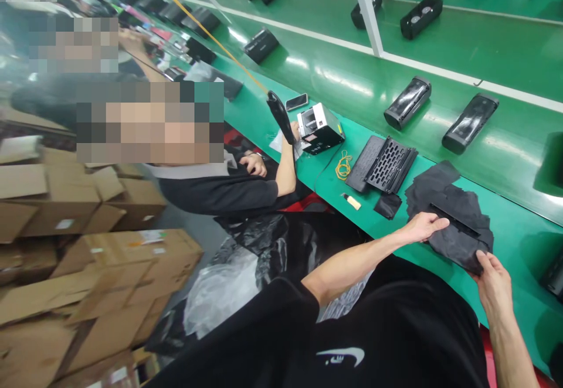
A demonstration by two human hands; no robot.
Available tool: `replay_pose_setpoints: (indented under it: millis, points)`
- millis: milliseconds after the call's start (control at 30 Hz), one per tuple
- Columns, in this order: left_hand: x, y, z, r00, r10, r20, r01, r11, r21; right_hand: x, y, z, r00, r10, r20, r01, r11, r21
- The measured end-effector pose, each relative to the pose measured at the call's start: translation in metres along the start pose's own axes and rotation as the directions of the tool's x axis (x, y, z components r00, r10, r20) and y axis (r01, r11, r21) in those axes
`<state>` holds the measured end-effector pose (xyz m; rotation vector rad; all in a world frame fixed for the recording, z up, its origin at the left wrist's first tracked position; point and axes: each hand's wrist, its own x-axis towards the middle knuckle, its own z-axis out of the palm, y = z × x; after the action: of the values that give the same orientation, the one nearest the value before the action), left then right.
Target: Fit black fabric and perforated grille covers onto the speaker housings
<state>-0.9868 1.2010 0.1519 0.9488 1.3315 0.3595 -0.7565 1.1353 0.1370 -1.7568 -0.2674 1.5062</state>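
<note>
My left hand grips the near end of a narrow black strip, thumb on top. Beneath the strip spreads a thin black sheet, its right corner pinched between the thumb and fingers of my right hand. More thin black sheets lie in a loose, fanned pile under and behind my hands on the green bench. Left of the pile are a small folded black piece and a slotted black grille panel, which rests against another dark perforated panel.
Black speaker-like housings stand on the green conveyor beyond. Toward the left are a yellow cord, a small yellowish bottle, a boxy device, a phone and a co-worker's arm. Cardboard boxes fill the lower left.
</note>
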Motion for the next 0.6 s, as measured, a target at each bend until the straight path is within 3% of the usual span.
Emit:
replay_pose_setpoints:
  millis: [133, 367, 600]
  points:
    - [0.004, -0.006, -0.007, 0.995, 0.051, 0.08, -0.051, 0.999, -0.008, 0.003, 0.002, 0.002, 1.0, 0.001, -0.022, -0.001, 1.0, -0.017]
    - [0.003, -0.007, -0.014, 0.992, 0.123, 0.019, -0.124, 0.989, 0.079, 0.007, 0.0, 0.001, 0.999, -0.005, -0.046, 0.005, 1.0, 0.002]
    - [-0.001, -0.001, -0.016, 0.996, 0.084, 0.014, -0.085, 0.993, 0.083, 0.001, -0.008, -0.007, 0.999, -0.013, -0.03, 0.014, 0.999, 0.049]
